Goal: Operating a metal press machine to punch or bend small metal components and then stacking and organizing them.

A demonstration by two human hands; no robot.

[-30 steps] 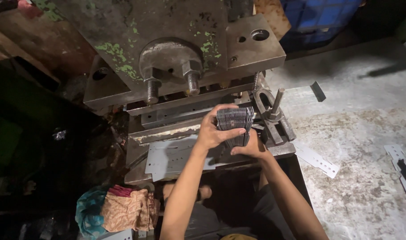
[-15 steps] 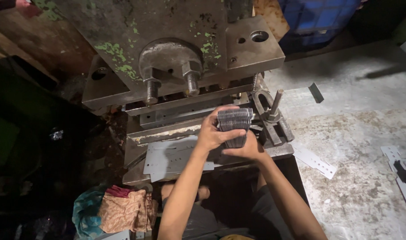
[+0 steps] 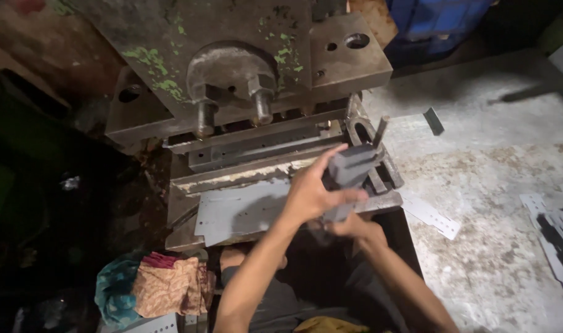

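Head view, looking down at a heavy press [image 3: 244, 80], grey steel with flecks of green paint, two large bolts at its front. Below the bolts, stepped steel plates form the press bed [image 3: 257, 157].

Left hand [image 3: 312, 197]: raised in front of the bed, wrapped on a stack of thin grey metal pieces [image 3: 349, 176]. Thumb lies along the lower side of the stack, pointing toward 3 o'clock; index finger stretches up toward 1 o'clock along the stack's near face. The fingers [image 3: 331, 155] are closed on the stack, gripping it.

Right hand [image 3: 354, 227]: directly under the stack, at 6 o'clock from it, touching its lower end. Mostly hidden by the left hand and blurred; cannot tell whether its fingers close round the stack or only prop it.

Stack sits just in front of the bed's right end, tilted, its top edge near a dark upright pin [image 3: 380, 131] at 1 o'clock.

Flat grey sheet [image 3: 238, 209] lies on the lower bed, at 9 o'clock from the left hand.

Pale desk [image 3: 497, 203] to the right carries a perforated metal strip [image 3: 431, 214], at 3 o'clock from the hands. Bundle of rags [image 3: 152, 287], orange and teal, at 7 o'clock, low left.
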